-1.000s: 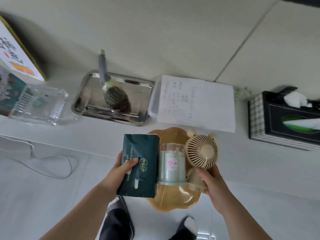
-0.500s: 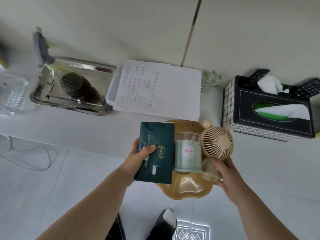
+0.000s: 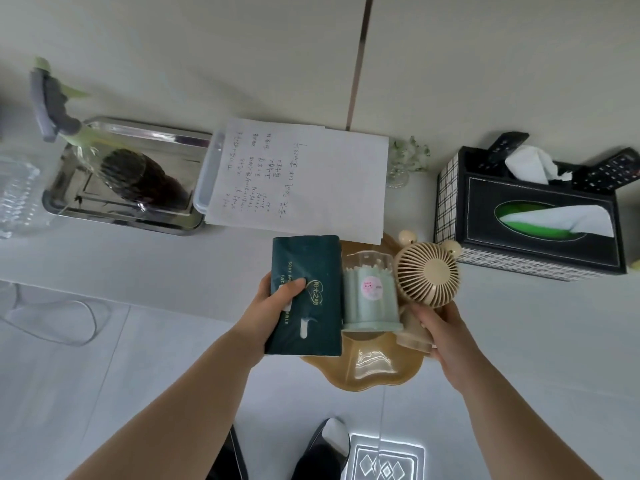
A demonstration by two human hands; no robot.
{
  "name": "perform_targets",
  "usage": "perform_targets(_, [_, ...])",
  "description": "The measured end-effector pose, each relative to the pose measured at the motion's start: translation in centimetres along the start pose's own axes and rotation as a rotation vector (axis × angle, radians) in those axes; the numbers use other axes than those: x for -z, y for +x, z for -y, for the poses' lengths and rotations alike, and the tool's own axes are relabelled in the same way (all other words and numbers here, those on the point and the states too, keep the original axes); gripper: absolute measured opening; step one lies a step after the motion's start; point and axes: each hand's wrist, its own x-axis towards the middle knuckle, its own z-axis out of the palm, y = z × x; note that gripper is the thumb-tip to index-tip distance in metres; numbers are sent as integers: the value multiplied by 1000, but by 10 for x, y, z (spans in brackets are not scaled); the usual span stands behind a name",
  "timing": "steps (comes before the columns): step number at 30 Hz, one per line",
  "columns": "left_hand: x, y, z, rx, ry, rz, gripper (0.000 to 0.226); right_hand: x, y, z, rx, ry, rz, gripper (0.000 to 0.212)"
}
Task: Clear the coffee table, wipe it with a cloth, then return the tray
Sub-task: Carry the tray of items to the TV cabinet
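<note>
I hold a tan, lobed plastic tray (image 3: 375, 370) in the air at the near edge of the white coffee table (image 3: 173, 258). On the tray lie a dark green tissue pack (image 3: 311, 303), a mint cotton-swab jar (image 3: 369, 296) and a beige bear-eared mini fan (image 3: 428, 273). My left hand (image 3: 273, 308) grips the tray's left side with the thumb pressed on the tissue pack. My right hand (image 3: 438, 327) grips the right side, fingers around the fan's base.
On the table stand a steel tray (image 3: 104, 213) with a dark brush and a spray bottle (image 3: 52, 105), a handwritten sheet (image 3: 304, 174) over a plastic box, a small glass ornament (image 3: 403, 161), and a black tissue box (image 3: 533, 216) holding remotes. A clear dish (image 3: 15, 199) sits far left. A cable (image 3: 69, 327) lies on the floor.
The view has shifted right, so the table's things slide left. The loaded tray stays in both hands, moved slightly rightward along the table edge toward the tissue box.
</note>
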Motion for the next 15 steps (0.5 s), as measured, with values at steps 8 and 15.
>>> perform_targets(8, [8,-7,-1,-36,-9,69,75,5,-3,-2,22,68,-35,59])
perform_targets(15, [7,-7,-2,-2,-23,48,64,4,-4,0,50,44,-53,62])
